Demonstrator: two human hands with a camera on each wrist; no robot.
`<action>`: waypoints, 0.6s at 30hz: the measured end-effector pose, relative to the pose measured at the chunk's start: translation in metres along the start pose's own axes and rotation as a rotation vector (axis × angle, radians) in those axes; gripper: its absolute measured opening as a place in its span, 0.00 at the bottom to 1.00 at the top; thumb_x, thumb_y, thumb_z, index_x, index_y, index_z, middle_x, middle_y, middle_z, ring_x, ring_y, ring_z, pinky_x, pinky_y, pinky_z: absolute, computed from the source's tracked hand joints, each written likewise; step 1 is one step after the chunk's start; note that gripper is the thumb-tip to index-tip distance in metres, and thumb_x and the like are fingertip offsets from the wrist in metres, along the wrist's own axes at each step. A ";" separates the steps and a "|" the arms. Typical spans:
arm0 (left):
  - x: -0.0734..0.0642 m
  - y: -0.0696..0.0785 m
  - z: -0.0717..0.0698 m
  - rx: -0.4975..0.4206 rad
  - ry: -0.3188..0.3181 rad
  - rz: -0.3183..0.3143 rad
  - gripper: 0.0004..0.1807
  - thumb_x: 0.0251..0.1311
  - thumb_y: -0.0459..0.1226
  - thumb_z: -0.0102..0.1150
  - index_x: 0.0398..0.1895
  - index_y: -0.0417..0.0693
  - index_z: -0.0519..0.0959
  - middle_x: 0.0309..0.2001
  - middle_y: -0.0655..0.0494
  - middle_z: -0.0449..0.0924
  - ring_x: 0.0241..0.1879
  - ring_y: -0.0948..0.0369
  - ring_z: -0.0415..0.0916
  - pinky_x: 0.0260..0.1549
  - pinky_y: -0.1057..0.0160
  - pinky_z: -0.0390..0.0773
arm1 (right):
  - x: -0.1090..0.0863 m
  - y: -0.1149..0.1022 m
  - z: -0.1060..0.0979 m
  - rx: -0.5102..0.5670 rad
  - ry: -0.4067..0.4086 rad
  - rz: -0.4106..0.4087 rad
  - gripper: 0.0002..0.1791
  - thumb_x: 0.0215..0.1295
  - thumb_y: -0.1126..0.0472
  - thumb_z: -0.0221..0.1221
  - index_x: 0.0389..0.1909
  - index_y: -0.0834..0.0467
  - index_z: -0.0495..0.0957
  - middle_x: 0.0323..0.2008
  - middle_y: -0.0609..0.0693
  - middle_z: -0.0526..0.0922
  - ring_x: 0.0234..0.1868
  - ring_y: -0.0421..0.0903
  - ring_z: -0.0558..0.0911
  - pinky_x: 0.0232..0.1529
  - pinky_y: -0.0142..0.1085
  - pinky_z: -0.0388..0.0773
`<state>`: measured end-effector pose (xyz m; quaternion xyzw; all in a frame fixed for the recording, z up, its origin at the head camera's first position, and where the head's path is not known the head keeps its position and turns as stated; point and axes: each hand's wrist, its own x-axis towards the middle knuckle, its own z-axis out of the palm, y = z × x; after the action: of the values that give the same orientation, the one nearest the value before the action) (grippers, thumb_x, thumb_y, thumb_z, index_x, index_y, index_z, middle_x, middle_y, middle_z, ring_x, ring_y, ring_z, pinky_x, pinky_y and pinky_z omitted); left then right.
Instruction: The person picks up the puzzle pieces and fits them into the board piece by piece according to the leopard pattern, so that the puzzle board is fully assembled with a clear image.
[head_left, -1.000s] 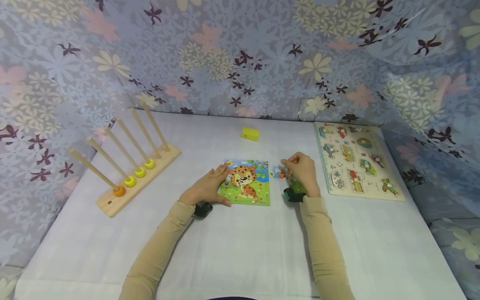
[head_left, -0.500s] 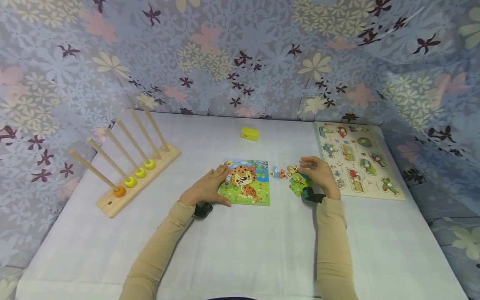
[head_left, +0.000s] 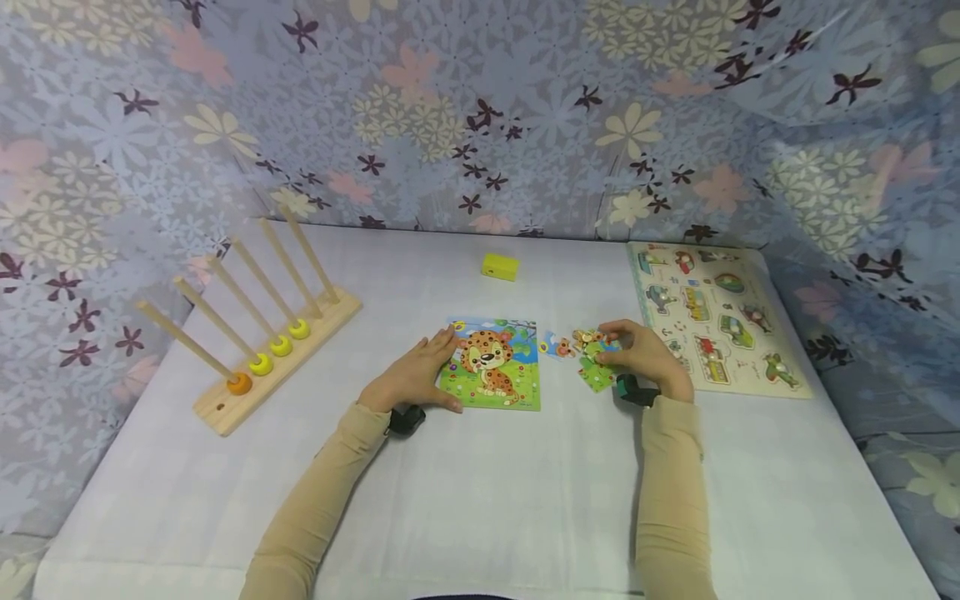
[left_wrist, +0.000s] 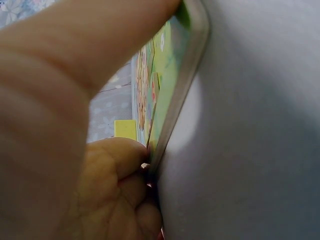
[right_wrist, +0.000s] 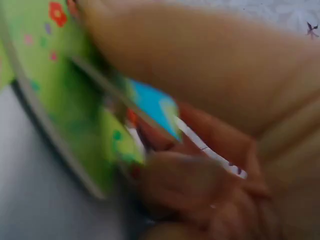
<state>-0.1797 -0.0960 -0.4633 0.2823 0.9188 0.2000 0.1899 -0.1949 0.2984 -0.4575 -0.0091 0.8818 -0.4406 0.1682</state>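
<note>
A square jigsaw puzzle (head_left: 495, 358) with a spotted leopard cub lies on the table. My left hand (head_left: 411, 373) rests along its left side, thumb by the near corner and fingers by the far one. The left wrist view shows the thumb (left_wrist: 95, 45) at the puzzle board's edge. To the right, my right hand (head_left: 645, 354) pinches a puzzle piece (right_wrist: 152, 107) with a blue part, over a small group of loose pieces (head_left: 595, 373). Another loose piece (head_left: 556, 345) lies between that group and the puzzle. The fingers partly hide the pinched piece.
A wooden peg stand (head_left: 281, 362) with upright rods and several yellow and orange beads stands at the left. Behind the puzzle sits a yellow block (head_left: 500, 267). A picture board (head_left: 712, 321) of vehicles lies at the right. Floral cloth (head_left: 480, 117) hangs behind the table.
My right hand has moved right from above the loose pieces, uncovering the green ones, and its fingers have closed in on a piece at the group's right side. My left hand has stayed put.
</note>
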 end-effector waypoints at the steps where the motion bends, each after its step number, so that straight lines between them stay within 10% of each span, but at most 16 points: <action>1: 0.000 0.000 0.000 -0.002 0.000 -0.001 0.65 0.46 0.58 0.71 0.77 0.39 0.43 0.78 0.44 0.33 0.78 0.49 0.34 0.77 0.49 0.41 | 0.001 -0.001 0.001 -0.014 0.023 0.015 0.33 0.62 0.56 0.64 0.66 0.62 0.66 0.59 0.65 0.69 0.51 0.55 0.71 0.45 0.36 0.74; 9: -0.002 0.000 -0.001 -0.010 0.011 0.009 0.65 0.45 0.57 0.72 0.76 0.37 0.43 0.78 0.43 0.34 0.78 0.48 0.36 0.77 0.48 0.42 | 0.003 -0.003 0.007 -0.046 0.230 0.059 0.25 0.71 0.53 0.54 0.64 0.61 0.71 0.66 0.68 0.67 0.63 0.65 0.69 0.59 0.57 0.71; 18: -0.003 0.001 -0.003 -0.009 0.007 0.009 0.65 0.46 0.57 0.72 0.76 0.36 0.43 0.78 0.43 0.34 0.78 0.48 0.36 0.77 0.48 0.42 | 0.010 -0.015 0.018 0.148 0.146 0.008 0.22 0.68 0.52 0.59 0.57 0.60 0.75 0.31 0.42 0.82 0.29 0.37 0.74 0.29 0.29 0.71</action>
<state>-0.1783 -0.0979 -0.4596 0.2849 0.9173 0.2060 0.1869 -0.2005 0.2739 -0.4590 0.0388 0.8568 -0.5032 0.1055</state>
